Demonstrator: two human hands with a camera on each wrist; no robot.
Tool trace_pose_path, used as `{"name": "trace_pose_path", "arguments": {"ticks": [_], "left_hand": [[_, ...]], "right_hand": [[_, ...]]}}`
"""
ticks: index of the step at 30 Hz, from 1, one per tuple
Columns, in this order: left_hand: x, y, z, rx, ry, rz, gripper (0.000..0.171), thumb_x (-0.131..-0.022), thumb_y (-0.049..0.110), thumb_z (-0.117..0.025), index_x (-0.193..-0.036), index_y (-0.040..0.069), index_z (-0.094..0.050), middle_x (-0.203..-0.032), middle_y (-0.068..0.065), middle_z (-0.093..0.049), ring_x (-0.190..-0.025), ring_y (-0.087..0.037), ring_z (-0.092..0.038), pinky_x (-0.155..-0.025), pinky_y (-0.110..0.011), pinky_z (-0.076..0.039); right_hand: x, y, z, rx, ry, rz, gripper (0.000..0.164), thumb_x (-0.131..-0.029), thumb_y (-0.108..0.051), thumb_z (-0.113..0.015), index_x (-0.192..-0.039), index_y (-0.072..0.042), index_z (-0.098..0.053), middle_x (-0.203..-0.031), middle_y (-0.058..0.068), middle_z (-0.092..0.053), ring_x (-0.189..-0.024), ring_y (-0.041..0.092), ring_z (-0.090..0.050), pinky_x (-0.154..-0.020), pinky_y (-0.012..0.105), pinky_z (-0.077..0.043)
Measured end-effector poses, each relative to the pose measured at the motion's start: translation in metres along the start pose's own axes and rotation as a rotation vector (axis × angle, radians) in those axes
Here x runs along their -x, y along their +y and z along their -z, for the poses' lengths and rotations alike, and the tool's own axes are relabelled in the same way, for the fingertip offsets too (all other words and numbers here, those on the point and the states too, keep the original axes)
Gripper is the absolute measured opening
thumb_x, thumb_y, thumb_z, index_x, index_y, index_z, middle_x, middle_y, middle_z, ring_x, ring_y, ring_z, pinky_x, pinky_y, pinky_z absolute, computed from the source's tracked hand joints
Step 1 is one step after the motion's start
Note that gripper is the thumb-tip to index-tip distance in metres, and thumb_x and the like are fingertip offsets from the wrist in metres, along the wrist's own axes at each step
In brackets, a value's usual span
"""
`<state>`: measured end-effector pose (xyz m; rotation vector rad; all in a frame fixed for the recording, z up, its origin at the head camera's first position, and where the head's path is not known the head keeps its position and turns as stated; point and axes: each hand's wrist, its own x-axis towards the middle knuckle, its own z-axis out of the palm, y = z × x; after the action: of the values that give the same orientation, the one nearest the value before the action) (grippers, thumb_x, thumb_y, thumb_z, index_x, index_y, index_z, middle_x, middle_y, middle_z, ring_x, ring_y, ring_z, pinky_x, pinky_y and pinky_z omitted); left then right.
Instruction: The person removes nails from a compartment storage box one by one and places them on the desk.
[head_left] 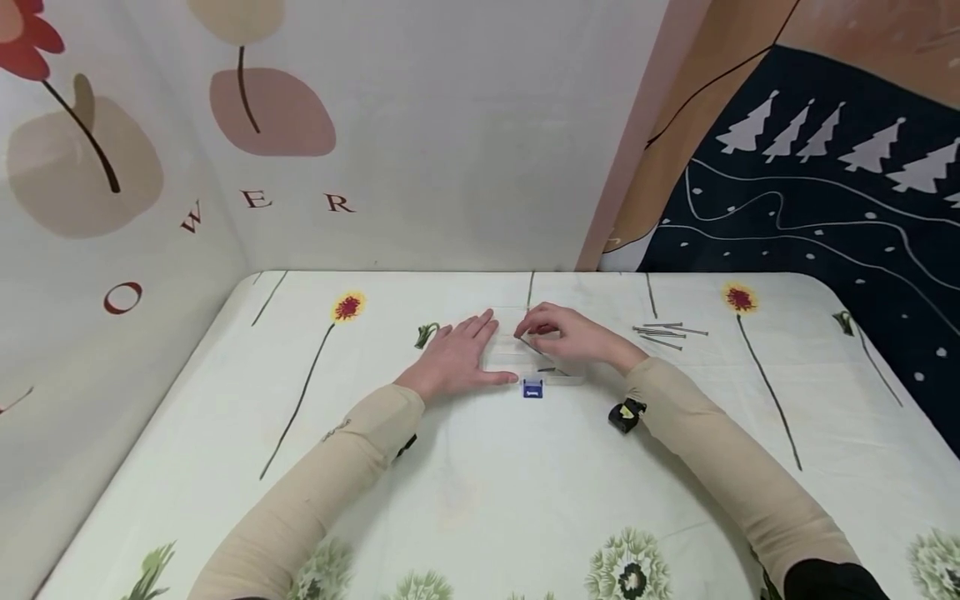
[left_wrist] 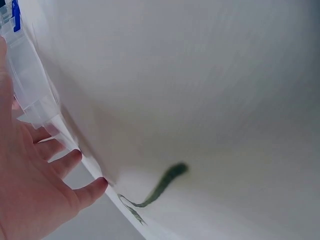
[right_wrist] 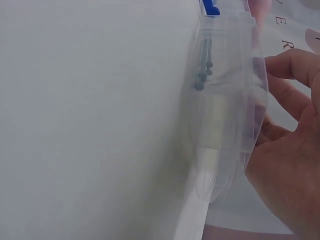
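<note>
A clear plastic box [head_left: 566, 380] with a blue latch [head_left: 532, 388] on its near side sits on the white cloth. My left hand [head_left: 457, 358] rests against the box's left side, fingers spread and thumb along the front; the left wrist view shows the fingers beyond the clear wall [left_wrist: 32, 75]. Over the box, my right hand [head_left: 573, 333] pinches a thin grey nail [head_left: 533, 347] between thumb and fingertips. Several dark nails [right_wrist: 205, 62] lie inside, seen through the box wall in the right wrist view.
To the right of the box, a loose pile of several long nails [head_left: 660, 333] lies on the cloth. The table's cloth [head_left: 480, 492] has printed flowers. A light curtain [head_left: 450, 167] rises behind the table, and a dark cloth with white trees [head_left: 810, 208] hangs at the right.
</note>
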<state>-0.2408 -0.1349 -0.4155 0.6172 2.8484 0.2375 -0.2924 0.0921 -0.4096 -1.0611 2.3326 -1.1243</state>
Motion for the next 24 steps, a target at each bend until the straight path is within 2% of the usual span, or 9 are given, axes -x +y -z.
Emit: {"name": "trace_pose_path", "arguments": {"ticks": [8, 12, 18, 24], "left_hand": [[0.001, 0.001, -0.001, 0.009, 0.005, 0.008, 0.103, -0.082, 0.077, -0.048, -0.154, 0.008, -0.022, -0.161, -0.006, -0.011, -0.144, -0.028, -0.018, -0.111, -0.054, -0.020], [0.001, 0.001, -0.001, 0.009, 0.006, 0.006, 0.103, -0.082, 0.077, -0.048, -0.154, 0.008, -0.022, -0.161, -0.006, -0.011, -0.144, -0.027, -0.018, -0.111, -0.054, -0.020], [0.001, 0.001, 0.000, -0.002, 0.004, 0.003, 0.103, -0.083, 0.076, -0.048, -0.154, 0.008, -0.021, -0.161, -0.007, -0.011, -0.144, -0.027, -0.018, -0.111, -0.054, -0.020], [0.001, 0.002, 0.000, 0.002, -0.006, 0.005, 0.103, -0.083, 0.076, -0.048, -0.154, 0.007, -0.021, -0.161, -0.007, -0.011, -0.144, -0.027, -0.017, -0.111, -0.054, -0.019]], "right_hand": [[0.007, -0.003, 0.000, -0.003, 0.057, 0.012, 0.024, -0.091, -0.002, -0.060, -0.115, -0.001, -0.064, -0.114, 0.009, -0.062, -0.103, 0.024, -0.057, -0.095, 0.042, -0.046], [0.011, -0.003, 0.002, 0.009, 0.126, 0.004, 0.020, -0.090, 0.000, -0.062, -0.109, 0.001, -0.065, -0.109, 0.012, -0.065, -0.099, 0.024, -0.059, -0.088, 0.042, -0.048], [0.018, -0.003, 0.006, 0.011, 0.239, -0.059, 0.010, -0.089, -0.001, -0.064, -0.099, -0.002, -0.061, -0.102, 0.012, -0.066, -0.096, 0.025, -0.059, -0.084, 0.041, -0.047], [0.025, 0.000, 0.007, 0.025, 0.281, -0.050, 0.011, -0.088, 0.004, -0.063, -0.096, -0.003, -0.059, -0.099, 0.010, -0.067, -0.094, 0.026, -0.060, -0.083, 0.043, -0.047]]}}
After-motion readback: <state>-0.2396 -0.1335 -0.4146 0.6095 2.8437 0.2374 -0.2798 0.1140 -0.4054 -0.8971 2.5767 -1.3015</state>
